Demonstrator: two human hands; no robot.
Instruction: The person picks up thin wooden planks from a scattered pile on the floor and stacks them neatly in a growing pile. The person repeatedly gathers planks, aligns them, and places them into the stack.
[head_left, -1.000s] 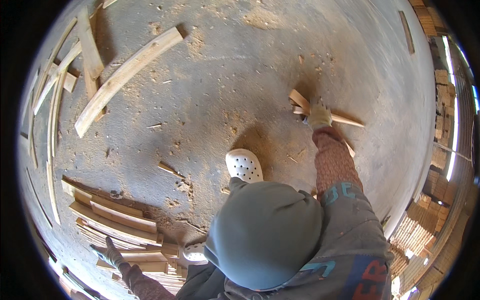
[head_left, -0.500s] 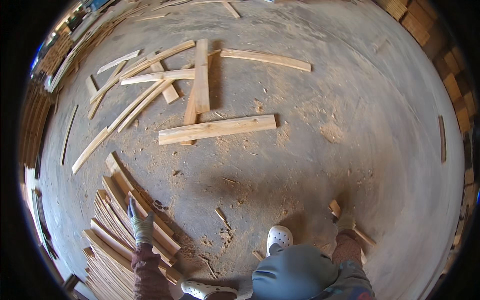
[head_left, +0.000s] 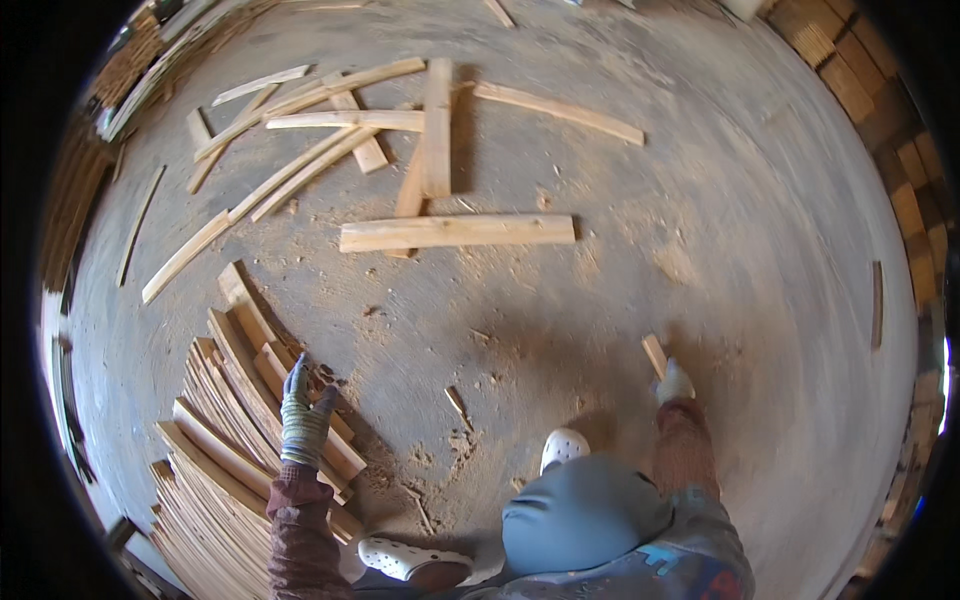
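My right hand (head_left: 676, 383), in a pale knit work glove, is closed around a wooden strip (head_left: 654, 355) above the floor. One end of the strip sticks out past the fingers; the rest is hidden by my hand and arm. On the left, my gloved left hand (head_left: 306, 412) hovers at the right edge of a stack of wooden planks (head_left: 228, 400), fingers stretched out and thumb apart. Nothing shows in its grasp, and whether it touches the top planks I cannot tell.
Loose boards (head_left: 310, 120) lie crossed farther off, with a wide board (head_left: 458, 232) nearest me. Wood chips and a short splinter (head_left: 459, 408) litter the concrete floor. Stacked lumber (head_left: 850, 85) lines the right side. My white clogs (head_left: 566, 446) stand below.
My right hand has come up and forward with the wooden strip. My left hand has shifted slightly forward and right along the stack. The view has tilted a little.
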